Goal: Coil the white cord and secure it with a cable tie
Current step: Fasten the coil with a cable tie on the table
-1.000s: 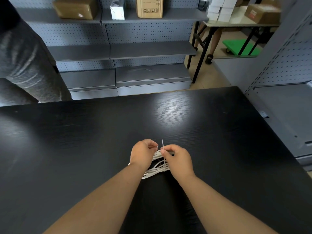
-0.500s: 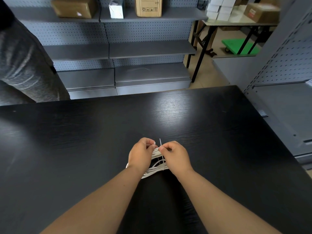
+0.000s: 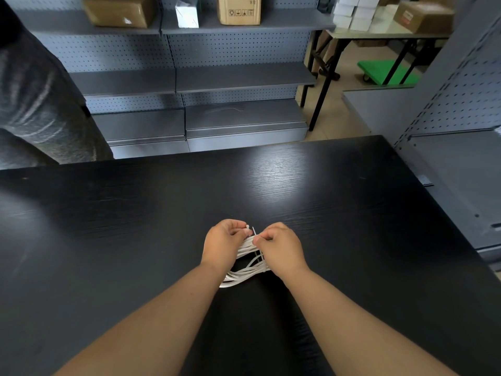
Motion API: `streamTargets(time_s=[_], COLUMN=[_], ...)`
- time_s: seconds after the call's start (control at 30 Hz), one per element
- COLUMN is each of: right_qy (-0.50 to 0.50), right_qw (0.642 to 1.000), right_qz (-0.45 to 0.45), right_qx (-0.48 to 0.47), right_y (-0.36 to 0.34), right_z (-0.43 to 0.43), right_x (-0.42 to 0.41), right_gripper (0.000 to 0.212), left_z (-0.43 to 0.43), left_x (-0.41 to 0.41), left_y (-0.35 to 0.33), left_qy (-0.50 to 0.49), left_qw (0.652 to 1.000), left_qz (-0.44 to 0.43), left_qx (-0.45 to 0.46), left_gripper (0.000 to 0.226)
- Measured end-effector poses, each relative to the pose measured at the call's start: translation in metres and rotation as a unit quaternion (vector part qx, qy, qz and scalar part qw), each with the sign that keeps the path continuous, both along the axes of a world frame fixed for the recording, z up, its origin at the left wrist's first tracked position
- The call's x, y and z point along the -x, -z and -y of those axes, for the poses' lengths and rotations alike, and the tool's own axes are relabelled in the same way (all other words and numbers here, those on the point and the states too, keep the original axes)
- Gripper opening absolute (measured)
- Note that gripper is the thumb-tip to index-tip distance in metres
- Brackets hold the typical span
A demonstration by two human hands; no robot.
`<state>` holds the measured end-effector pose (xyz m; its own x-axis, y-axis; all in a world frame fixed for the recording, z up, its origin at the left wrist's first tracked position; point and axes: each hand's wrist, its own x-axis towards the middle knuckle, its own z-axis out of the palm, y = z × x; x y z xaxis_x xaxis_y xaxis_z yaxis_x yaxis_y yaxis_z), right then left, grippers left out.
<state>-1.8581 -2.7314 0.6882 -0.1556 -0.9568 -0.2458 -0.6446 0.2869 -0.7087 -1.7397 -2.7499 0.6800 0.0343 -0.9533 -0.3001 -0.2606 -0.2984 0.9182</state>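
Observation:
The white cord (image 3: 245,272) lies coiled in several loops on the black table (image 3: 135,226), mostly hidden between and under my two hands. A thin white cable tie (image 3: 254,231) runs around the coil's far part, its short tail sticking up between my fingertips. My left hand (image 3: 223,244) pinches the tie's small head end at the coil. My right hand (image 3: 279,246) pinches the tie's tail just to the right of it. Both hands rest close together above the coil.
Another person in a grey garment (image 3: 40,104) stands at the table's far left corner. Grey pegboard shelving (image 3: 217,77) with cardboard boxes (image 3: 119,9) stands behind the table. More grey shelving (image 3: 461,158) lies to the right, and a folding table (image 3: 379,36) with boxes stands beyond.
The tie's upright tail looks shorter than a second ago. My hands have stayed over the coil, with only small finger movements.

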Motion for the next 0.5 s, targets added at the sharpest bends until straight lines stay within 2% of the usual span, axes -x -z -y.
streamTargets(time_s=[0.13, 0.5], right_qy=[0.003, 0.008], right_qw=[1.000, 1.000], right_qz=[0.002, 0.020], right_qx=[0.003, -0.020], right_y=[0.0014, 0.0014], right_z=[-0.0008, 0.0021], right_x=[0.0003, 0.0016], right_gripper=[0.015, 0.014], left_z=[0.0032, 0.0032], left_x=[-0.0021, -0.0058], left_y=[0.0016, 0.0020], left_qy=[0.029, 0.067], left_qw=[0.999, 0.996], left_qz=[0.019, 0.050], left_qx=[-0.012, -0.017], left_gripper=[0.004, 0.010])
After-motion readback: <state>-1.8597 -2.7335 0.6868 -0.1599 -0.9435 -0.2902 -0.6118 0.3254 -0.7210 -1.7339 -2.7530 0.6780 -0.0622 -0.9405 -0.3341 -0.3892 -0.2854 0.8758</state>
